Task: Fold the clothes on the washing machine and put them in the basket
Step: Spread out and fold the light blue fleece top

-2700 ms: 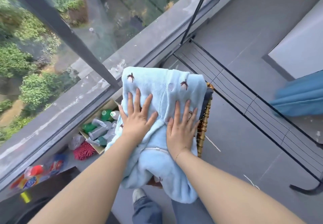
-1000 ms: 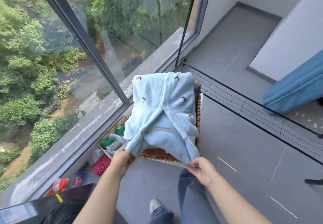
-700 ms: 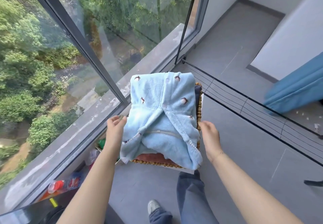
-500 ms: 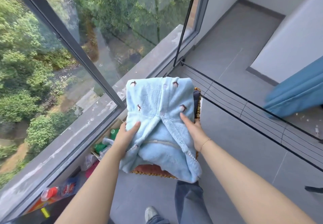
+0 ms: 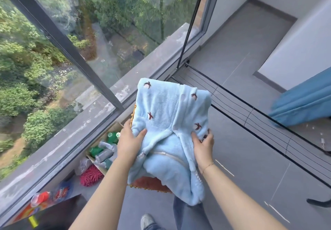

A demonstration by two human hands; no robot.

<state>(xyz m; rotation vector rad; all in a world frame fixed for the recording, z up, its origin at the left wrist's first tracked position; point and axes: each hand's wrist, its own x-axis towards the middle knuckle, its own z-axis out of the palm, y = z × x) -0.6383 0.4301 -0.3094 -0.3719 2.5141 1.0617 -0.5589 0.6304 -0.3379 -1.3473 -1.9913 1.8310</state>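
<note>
A light blue fleece garment (image 5: pixel 170 122) with small dark red bird motifs lies folded over the woven basket (image 5: pixel 133 111), hiding nearly all of it; only a strip of rim and a reddish cloth (image 5: pixel 150 185) beneath show. My left hand (image 5: pixel 129 143) grips the garment's left side, thumb on top. My right hand (image 5: pixel 203 144) grips its right side, fingers curled into the fleece. The garment's loose lower end hangs over the basket's near edge.
A cardboard box of bottles (image 5: pixel 105 151) and a red mop head (image 5: pixel 90 175) lie left of the basket by the window (image 5: pixel 89 50). A black drying rack (image 5: pixel 250 122) stretches right. Detergent containers (image 5: pixel 48 199) stand bottom left. My shoe (image 5: pixel 147 220) is below.
Both hands left the garment's lower corners, came up along its sides and now grip it at mid-height. The garment looks raised slightly and shifted right.
</note>
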